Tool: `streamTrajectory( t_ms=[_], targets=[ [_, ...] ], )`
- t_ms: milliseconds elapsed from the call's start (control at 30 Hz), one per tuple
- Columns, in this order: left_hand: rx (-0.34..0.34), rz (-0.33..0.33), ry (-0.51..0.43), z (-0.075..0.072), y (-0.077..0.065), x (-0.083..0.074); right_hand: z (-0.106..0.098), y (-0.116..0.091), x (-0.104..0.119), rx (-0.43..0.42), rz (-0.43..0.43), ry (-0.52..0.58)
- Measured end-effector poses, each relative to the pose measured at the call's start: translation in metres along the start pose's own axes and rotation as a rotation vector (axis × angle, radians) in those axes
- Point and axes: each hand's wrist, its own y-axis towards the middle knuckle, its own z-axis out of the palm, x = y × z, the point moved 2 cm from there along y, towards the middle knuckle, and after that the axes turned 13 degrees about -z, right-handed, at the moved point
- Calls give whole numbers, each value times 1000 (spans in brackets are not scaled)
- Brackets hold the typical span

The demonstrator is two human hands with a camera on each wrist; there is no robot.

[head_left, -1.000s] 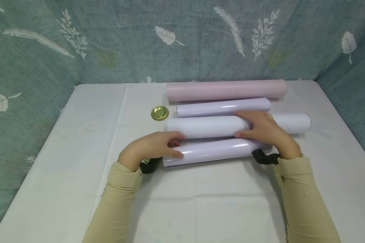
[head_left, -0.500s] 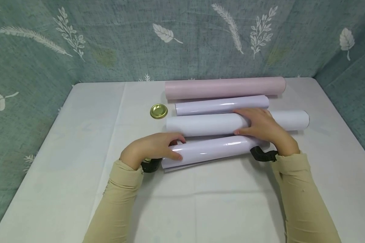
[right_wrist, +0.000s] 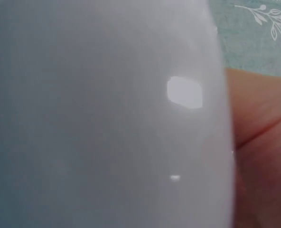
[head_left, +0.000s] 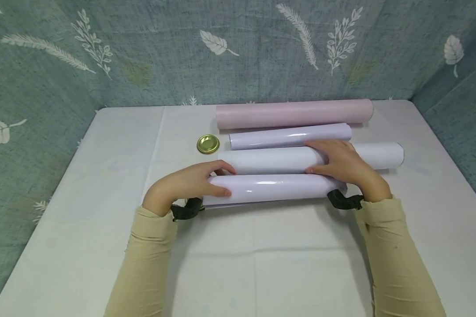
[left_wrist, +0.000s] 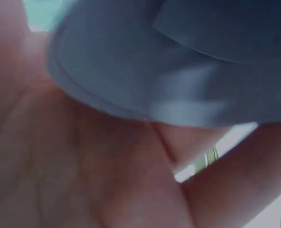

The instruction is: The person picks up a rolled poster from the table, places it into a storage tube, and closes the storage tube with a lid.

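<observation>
The left hand (head_left: 186,182) grips the front roll (head_left: 277,188) at its left end.

I see a gold lid (head_left: 208,144) lying flat on the white tablecloth (head_left: 262,273), near the left end of the pink roll (head_left: 293,114) at the back. Grey-green curtains (head_left: 254,57) printed with white leaves (head_left: 214,42) hang behind and on both sides.

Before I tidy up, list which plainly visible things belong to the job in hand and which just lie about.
Probably in the job: front glossy roll, in the left fingers; white roll, in the right fingers.
Likely just lying about: pink roll; thin glossy roll; gold lid.
</observation>
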Motion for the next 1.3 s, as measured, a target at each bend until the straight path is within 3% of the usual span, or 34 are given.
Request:
streamTrajectory(
  t_ms=[200, 467, 900, 1133, 1300],
  targets=[
    [-41, -28, -130, -11, -3, 9, -1, -1, 0, -7, -18, 3],
    [-162, -28, -333, -25, -6, 19, -2, -3, 0, -14, -23, 1],
    [-389, -77, -710, -50, -24, 47, -1, 0, -1, -9, -15, 5],
    [-393, 24, -991, -53, -25, 52, 3, 1, 6, 2, 22, -47],
    [-464, 135, -1201, -57, -24, 58, 6, 3, 13, 6, 27, -96]
  ],
)
